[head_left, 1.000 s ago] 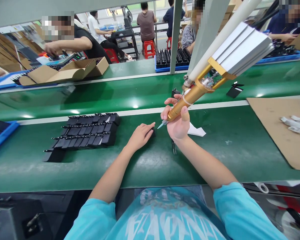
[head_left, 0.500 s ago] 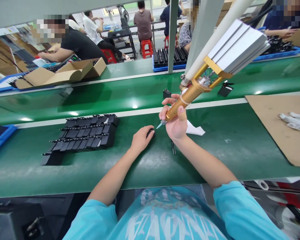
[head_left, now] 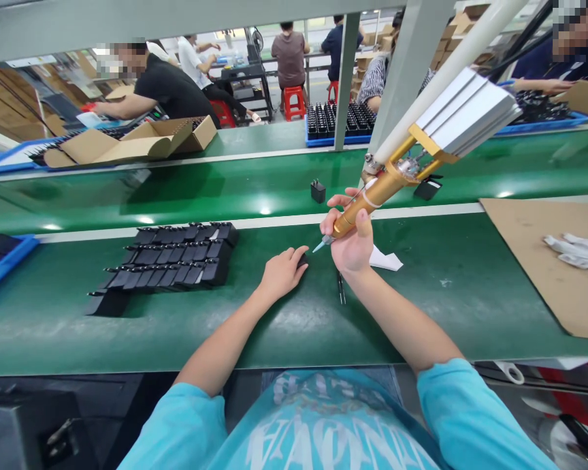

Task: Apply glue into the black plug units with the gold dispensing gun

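**Spotter:** Right hand [head_left: 351, 245], what have you got?

**Me:** It's wrapped tight around the gold dispenser barrel [head_left: 367, 199], thumb on top, fingers curled under. The thin nozzle [head_left: 319, 247] slants down to the left, just beside my other fingertips. The barrel hangs off a silver rail [head_left: 465, 111] overhead, so I reckon the rig carries most of the weight. It feels like a stiff, smooth metal thing, best gripped low, near the nozzle end.

**Spotter:** And the left hand [head_left: 280, 273]?

**Me:** Palm down, fingers closed over the small black part [head_left: 302, 260], pinning it to the green surface [head_left: 421, 307]. Only a corner peeks out past my fingertips. I judge it to be hard plastic, light and ready to skid on this mat, so pressing from above with the fingers at its edges looks the safest hold.

**Spotter:** What's around you?

**Me:** Tweezers [head_left: 341, 287] lie right below my right wrist, and a white paper scrap [head_left: 385, 259] sits just behind that hand. To my left, well apart, are rows of black parts [head_left: 176, 258] packed side by side. Far right is a cardboard sheet [head_left: 543, 261] with white gloves [head_left: 575, 248] lying on it. Beyond the white stripe, a lone black charger [head_left: 317, 191] stands upright. Other people are at work across the line.
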`<action>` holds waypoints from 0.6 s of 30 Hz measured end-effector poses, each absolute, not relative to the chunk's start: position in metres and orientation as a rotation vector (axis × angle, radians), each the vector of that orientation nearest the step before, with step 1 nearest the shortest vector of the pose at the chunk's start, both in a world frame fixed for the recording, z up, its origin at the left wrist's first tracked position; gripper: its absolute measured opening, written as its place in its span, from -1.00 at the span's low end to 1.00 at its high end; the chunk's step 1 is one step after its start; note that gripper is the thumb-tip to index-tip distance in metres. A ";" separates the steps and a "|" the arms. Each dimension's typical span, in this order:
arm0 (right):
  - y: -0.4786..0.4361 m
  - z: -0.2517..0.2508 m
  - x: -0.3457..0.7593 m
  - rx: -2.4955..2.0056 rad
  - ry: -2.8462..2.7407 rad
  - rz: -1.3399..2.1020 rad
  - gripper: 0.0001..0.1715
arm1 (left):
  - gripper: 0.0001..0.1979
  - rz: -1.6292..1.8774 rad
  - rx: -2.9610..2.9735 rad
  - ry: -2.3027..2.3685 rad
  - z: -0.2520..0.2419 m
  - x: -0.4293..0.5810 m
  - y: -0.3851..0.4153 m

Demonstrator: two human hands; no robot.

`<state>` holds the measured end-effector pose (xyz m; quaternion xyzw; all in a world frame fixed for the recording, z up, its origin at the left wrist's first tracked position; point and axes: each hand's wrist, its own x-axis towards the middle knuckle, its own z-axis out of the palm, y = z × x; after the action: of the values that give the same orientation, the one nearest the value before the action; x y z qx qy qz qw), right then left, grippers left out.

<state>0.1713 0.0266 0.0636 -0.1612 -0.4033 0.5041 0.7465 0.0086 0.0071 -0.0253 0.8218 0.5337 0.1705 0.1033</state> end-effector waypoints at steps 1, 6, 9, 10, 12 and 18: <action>0.027 0.064 0.171 -0.348 -0.878 1.102 -0.56 | -0.57 0.580 2.329 1.554 -0.026 0.007 0.009; 0.028 0.065 0.172 -0.352 -0.867 1.086 -0.56 | -0.48 1.090 1.382 1.205 -0.014 -0.004 0.015; 0.029 0.064 0.172 -0.372 -0.864 1.057 -0.58 | -0.43 1.125 1.018 0.950 -0.002 -0.008 0.013; 0.029 0.064 0.173 -0.376 -0.858 1.046 -0.59 | -0.42 1.121 0.975 0.909 0.001 -0.009 0.012; 0.030 0.063 0.174 -0.384 -0.844 1.026 -0.64 | -0.41 1.122 0.949 0.878 0.006 -0.010 0.010; 0.039 0.061 0.179 -0.433 -0.809 0.996 -0.69 | -0.34 1.187 1.021 0.797 0.006 -0.014 0.008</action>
<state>0.1794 0.0385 0.0606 -0.2001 -0.3743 0.4610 0.7793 -0.0142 0.0081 0.0057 0.4471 0.3493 0.5201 0.6384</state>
